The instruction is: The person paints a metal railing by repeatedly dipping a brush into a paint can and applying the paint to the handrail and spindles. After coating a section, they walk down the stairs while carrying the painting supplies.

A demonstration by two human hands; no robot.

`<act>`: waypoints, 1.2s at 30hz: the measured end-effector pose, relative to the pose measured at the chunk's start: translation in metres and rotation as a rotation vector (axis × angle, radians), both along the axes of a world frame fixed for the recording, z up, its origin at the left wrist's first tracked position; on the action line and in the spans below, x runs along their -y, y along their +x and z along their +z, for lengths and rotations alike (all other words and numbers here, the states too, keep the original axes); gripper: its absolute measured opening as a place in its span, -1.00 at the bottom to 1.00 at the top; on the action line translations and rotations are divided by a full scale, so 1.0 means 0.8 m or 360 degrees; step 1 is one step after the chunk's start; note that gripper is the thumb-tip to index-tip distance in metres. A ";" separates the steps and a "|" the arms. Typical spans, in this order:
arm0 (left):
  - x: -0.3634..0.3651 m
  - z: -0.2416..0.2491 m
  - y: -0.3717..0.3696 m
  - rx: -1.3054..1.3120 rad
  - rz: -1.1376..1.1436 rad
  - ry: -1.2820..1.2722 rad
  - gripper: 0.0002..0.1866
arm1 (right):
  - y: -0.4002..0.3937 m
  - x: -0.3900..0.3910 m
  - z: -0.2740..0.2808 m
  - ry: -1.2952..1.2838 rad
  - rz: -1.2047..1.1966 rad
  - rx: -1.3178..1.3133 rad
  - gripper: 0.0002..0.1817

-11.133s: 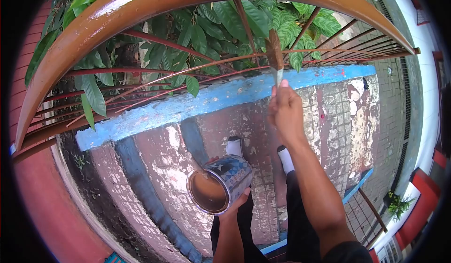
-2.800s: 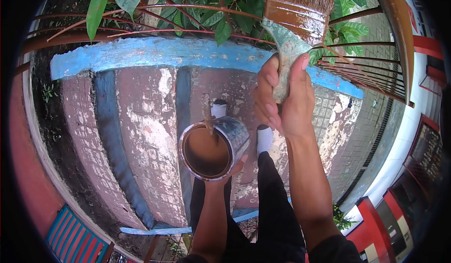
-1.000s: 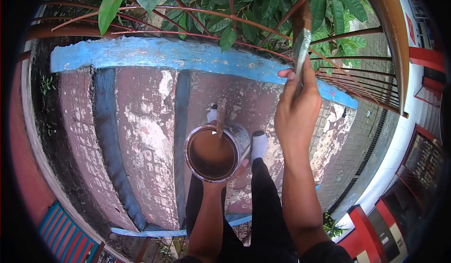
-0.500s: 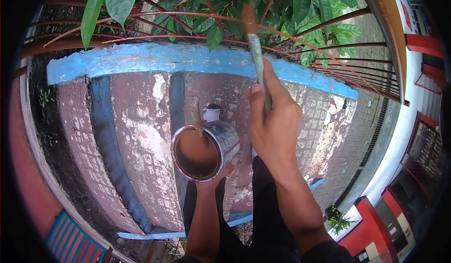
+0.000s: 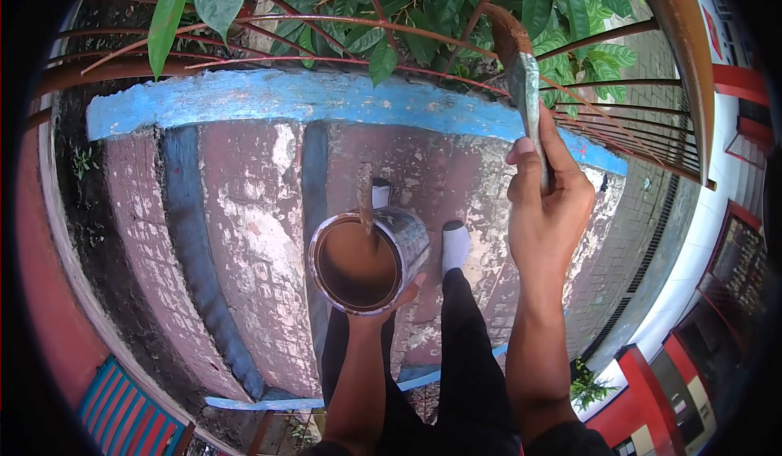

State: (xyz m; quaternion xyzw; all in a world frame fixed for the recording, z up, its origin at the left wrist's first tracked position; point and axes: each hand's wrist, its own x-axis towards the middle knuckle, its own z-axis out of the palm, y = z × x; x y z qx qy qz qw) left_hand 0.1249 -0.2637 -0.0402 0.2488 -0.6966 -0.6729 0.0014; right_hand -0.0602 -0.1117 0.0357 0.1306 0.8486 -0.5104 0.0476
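1. Brushwork on the metal railing looks like the step in hand: the wide brush (image 5: pixel 524 79) is up at the thin bars (image 5: pixel 478 22), its brown head beside one of them, though whether the bristles touch it I cannot tell
2. Right hand (image 5: pixel 547 211) is closed around the brush handle, thumb on one side and fingers on the other, with the head angled up and to the left
3. Left hand (image 5: pixel 389 313) is curled around the side and underside of the paint can (image 5: pixel 414 240), partly hidden by it; the can is held in front of the legs, over the worn paving (image 5: pixel 261 236), its mouth tipped toward the camera
4. My judgement is that the next move calls for laying the bristles flat on a bar and drawing them lightly along it, keeping clear of the leaves (image 5: pixel 452 4) close behind, while the can stays level enough not to spill
5. Brush is seen almost edge-on, its bristles soaked and glossy brown, bent toward the tip, and its pale green handle scuffed and smeared
6. Can has a stained rim and a patterned, smudged side; brown paint (image 5: pixel 358 268) lies inside, and a crusted stick (image 5: pixel 366 195) stands against the far rim
7. Blue-painted edge (image 5: pixel 326 97) of the paving, chipped in places, runs below the bars, between them and the feet
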 end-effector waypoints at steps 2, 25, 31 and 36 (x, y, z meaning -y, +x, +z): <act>0.001 0.003 -0.001 0.0000 0.0031 0.0002 0.28 | -0.002 0.000 -0.008 -0.0076 -0.0065 -0.0070 -0.51; 0.005 0.001 -0.001 -0.0014 0.0129 -0.0163 0.33 | 0.008 -0.001 0.017 0.0195 -0.0062 -0.0270 -0.52; 0.007 -0.006 0.002 -0.0046 0.0036 -0.0295 0.34 | 0.001 0.013 0.029 -0.0193 -0.0156 -0.0190 -0.51; 0.011 -0.017 0.013 0.0023 -0.0142 -0.0502 0.07 | 0.028 0.066 0.038 -0.0263 0.0041 -0.0330 -0.51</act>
